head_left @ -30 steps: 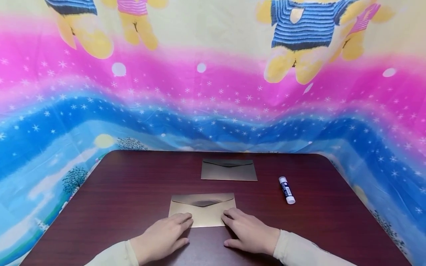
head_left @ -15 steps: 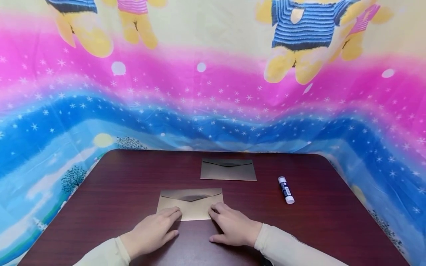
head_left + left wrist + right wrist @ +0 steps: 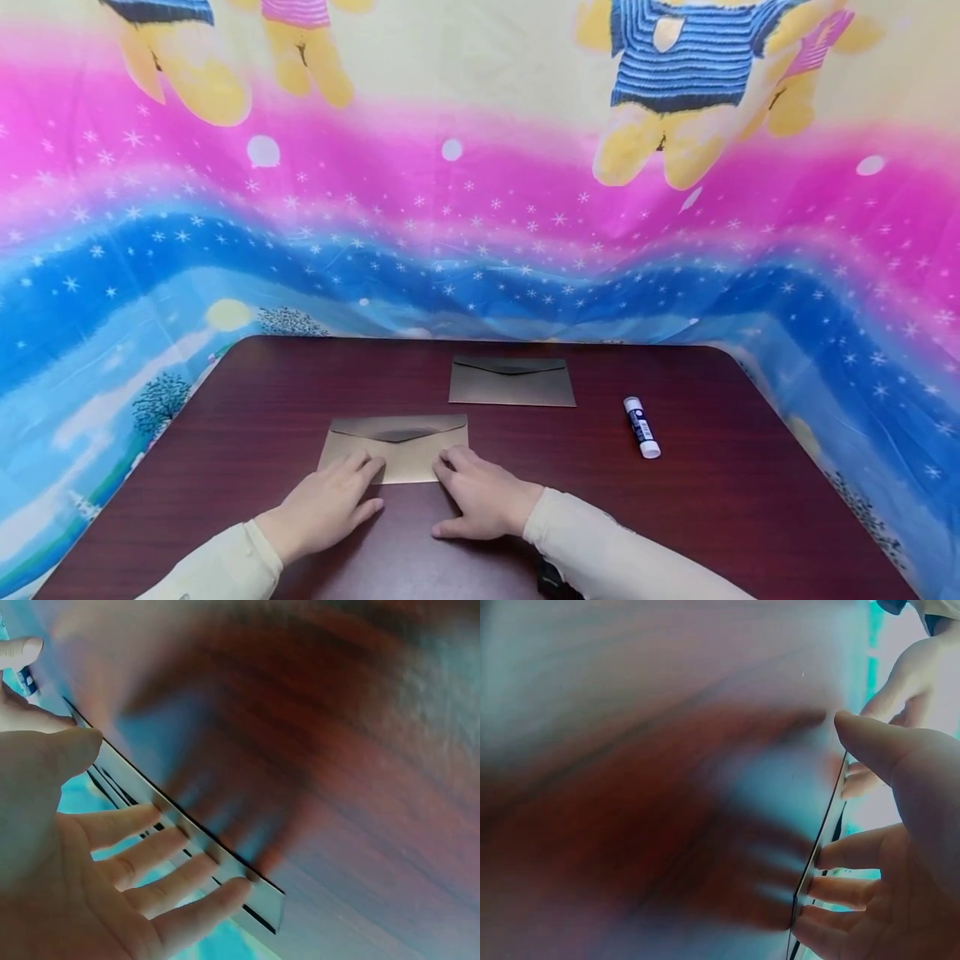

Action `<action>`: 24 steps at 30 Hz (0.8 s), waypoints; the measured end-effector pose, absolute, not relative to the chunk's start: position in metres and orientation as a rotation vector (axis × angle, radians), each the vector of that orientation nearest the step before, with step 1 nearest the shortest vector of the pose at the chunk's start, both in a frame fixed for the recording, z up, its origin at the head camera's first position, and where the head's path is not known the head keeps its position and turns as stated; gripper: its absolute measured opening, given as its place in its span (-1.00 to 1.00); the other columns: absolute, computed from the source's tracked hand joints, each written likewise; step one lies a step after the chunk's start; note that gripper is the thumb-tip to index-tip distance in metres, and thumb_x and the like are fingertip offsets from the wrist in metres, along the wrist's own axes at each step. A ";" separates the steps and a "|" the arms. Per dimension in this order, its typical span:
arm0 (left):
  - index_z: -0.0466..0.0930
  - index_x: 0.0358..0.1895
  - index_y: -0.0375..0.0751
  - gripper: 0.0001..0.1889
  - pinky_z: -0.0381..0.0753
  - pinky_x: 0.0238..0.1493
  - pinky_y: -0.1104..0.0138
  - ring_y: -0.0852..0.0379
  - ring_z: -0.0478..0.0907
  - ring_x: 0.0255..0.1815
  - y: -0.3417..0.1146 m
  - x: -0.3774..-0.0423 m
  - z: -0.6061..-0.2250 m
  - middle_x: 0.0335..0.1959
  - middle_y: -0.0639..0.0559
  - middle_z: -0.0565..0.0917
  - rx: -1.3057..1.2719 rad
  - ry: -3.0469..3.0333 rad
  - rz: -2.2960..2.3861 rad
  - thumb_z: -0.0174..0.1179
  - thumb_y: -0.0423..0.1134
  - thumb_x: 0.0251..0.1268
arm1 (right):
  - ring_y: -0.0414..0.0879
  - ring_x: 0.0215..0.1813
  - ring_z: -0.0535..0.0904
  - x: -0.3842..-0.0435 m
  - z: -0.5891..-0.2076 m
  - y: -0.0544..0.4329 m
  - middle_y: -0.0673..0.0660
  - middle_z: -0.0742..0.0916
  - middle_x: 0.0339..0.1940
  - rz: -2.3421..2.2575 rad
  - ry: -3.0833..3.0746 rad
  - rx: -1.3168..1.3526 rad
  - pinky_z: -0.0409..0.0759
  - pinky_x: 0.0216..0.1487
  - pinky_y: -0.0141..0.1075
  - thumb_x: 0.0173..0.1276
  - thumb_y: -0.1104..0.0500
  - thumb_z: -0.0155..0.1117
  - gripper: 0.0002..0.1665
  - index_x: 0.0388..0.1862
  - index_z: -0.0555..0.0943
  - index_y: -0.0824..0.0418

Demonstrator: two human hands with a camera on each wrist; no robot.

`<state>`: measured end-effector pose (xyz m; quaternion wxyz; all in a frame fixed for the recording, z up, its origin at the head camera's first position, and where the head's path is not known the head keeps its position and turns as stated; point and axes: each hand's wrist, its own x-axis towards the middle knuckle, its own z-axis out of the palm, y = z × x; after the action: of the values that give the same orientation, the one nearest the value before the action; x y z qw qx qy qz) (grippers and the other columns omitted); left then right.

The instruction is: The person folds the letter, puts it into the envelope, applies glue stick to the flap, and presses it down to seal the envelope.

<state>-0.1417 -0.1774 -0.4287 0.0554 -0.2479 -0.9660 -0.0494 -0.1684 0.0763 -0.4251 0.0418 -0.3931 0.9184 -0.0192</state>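
A gold envelope (image 3: 405,462) lies on the table, its pointed flap folded down and facing up. My left hand (image 3: 322,507) rests its fingertips on the envelope's left part, thumb spread away. On the right part, the fingers of my right hand (image 3: 486,497) touch the envelope the same way. From the left wrist view, the extended fingers (image 3: 180,877) reach onto the envelope's near strip (image 3: 264,901). In the right wrist view, fingertips press along its thin edge, thumb (image 3: 877,739) held apart from it.
A second, darker envelope (image 3: 512,388) lies farther back on the dark red wooden table (image 3: 720,500). A glue stick (image 3: 642,427) with white ends lies to the right. Behind the table hangs a colourful printed cloth (image 3: 390,200).
Both hands have slid the gold envelope to the left and a little away across the table. The darker envelope and the glue stick have stayed in place.
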 end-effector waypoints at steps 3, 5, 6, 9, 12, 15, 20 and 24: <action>0.55 0.23 -0.36 -0.41 0.67 -0.12 0.06 -0.03 0.62 -0.09 -0.180 -0.144 -0.426 -0.04 -0.06 0.56 -0.715 -2.991 -0.165 0.32 0.02 0.31 | -0.07 0.44 0.39 -0.171 -0.426 0.066 0.17 0.49 0.39 -0.037 2.820 -1.209 0.44 0.41 -0.37 0.27 -0.40 0.31 0.05 0.46 0.40 0.31; 0.55 0.23 -0.40 -0.41 0.66 -0.08 0.05 -0.03 0.60 -0.11 -0.182 -0.146 -0.424 -0.06 -0.07 0.55 -0.695 -3.018 -0.181 0.31 0.02 0.32 | -0.08 0.44 0.40 -0.174 -0.427 0.060 0.16 0.48 0.40 -0.019 2.826 -1.209 0.43 0.42 -0.38 0.26 -0.41 0.31 0.05 0.46 0.40 0.31; 0.55 0.23 -0.41 -0.41 0.65 -0.07 0.05 -0.01 0.59 -0.12 -0.183 -0.148 -0.423 -0.07 -0.06 0.54 -0.685 -3.030 -0.188 0.31 0.01 0.33 | -0.08 0.44 0.40 -0.175 -0.428 0.058 0.16 0.48 0.40 -0.014 2.828 -1.207 0.43 0.42 -0.38 0.26 -0.41 0.31 0.05 0.46 0.40 0.30; 0.57 0.20 -0.42 -0.43 0.63 -0.08 0.06 0.04 0.56 -0.20 -0.187 -0.152 -0.422 -0.12 -0.05 0.52 -0.656 -3.046 -0.207 0.31 -0.01 0.33 | -0.09 0.45 0.40 -0.178 -0.428 0.051 0.15 0.48 0.41 -0.007 2.830 -1.197 0.42 0.42 -0.39 0.27 -0.41 0.30 0.04 0.46 0.40 0.28; 0.59 0.16 -0.44 -0.46 0.60 -0.12 0.09 0.09 0.52 -0.26 -0.190 -0.157 -0.421 -0.17 -0.03 0.51 -0.628 -3.048 -0.219 0.32 -0.04 0.33 | -0.09 0.45 0.40 -0.182 -0.428 0.045 0.15 0.49 0.42 -0.012 2.828 -1.204 0.41 0.43 -0.39 0.27 -0.41 0.30 0.03 0.46 0.41 0.28; 0.61 0.11 -0.45 -0.50 0.58 -0.14 0.11 0.11 0.49 -0.29 -0.193 -0.161 -0.420 -0.21 -0.02 0.49 -0.609 -3.046 -0.234 0.33 -0.06 0.32 | -0.07 0.48 0.39 -0.186 -0.428 0.040 0.18 0.48 0.45 -0.037 2.806 -1.201 0.39 0.45 -0.37 0.29 -0.40 0.28 0.03 0.48 0.39 0.29; 0.62 0.09 -0.44 -0.53 0.59 -0.10 0.10 0.07 0.52 -0.25 -0.196 -0.170 -0.421 -0.20 -0.05 0.51 -0.596 -3.049 -0.245 0.32 -0.08 0.33 | -0.04 0.53 0.35 -0.195 -0.427 0.034 0.19 0.45 0.50 -0.086 2.766 -1.136 0.41 0.46 -0.32 0.34 -0.37 0.26 0.00 0.50 0.36 0.27; 0.62 0.10 -0.44 -0.54 0.62 -0.05 0.07 0.00 0.58 -0.19 -0.196 -0.179 -0.421 -0.16 -0.10 0.53 -0.573 -3.058 -0.261 0.31 -0.10 0.34 | -0.07 0.51 0.38 -0.202 -0.425 0.029 0.14 0.47 0.50 -0.076 2.782 -1.075 0.45 0.43 -0.31 0.34 -0.36 0.27 -0.01 0.50 0.36 0.26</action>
<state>-0.1788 -0.1960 -0.4211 0.0099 -0.1835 -0.9794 -0.0837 -0.2018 0.0290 -0.4250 0.0791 -0.3592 0.9296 -0.0254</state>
